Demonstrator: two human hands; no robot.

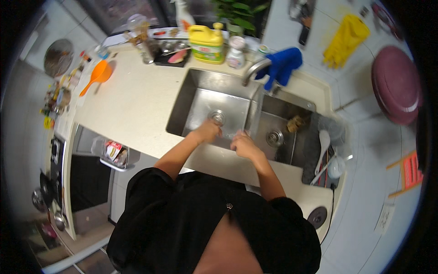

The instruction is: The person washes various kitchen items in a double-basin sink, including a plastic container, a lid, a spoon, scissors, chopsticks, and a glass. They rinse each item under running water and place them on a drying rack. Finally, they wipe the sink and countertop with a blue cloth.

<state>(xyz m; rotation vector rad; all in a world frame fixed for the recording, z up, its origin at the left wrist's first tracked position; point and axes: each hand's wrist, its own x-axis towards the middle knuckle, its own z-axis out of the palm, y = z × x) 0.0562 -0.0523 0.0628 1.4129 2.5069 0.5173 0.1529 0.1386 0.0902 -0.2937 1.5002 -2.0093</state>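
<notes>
My left hand (208,131) hangs over the left basin (196,107) of a steel double sink, close to its round drain (217,117). Its fingers point to the right, slightly blurred but apart, and I see nothing in them. By the near end of the divider between the basins is my right hand (243,145), open with loosely bent fingers and no visible object. The metal faucet (253,71) stands behind the sink, with a blue cloth (285,64) draped over it. In the right basin (285,148) a brownish lump (295,123) lies beyond the drain.
A yellow jug (206,45) and a white bottle (236,54) stand behind the sink. An orange ladle-shaped scoop (98,75) lies on the left counter. On a dark mat (311,157) at right are a white spoon (323,148) and other utensils. Yellow gloves (346,40) hang on the wall.
</notes>
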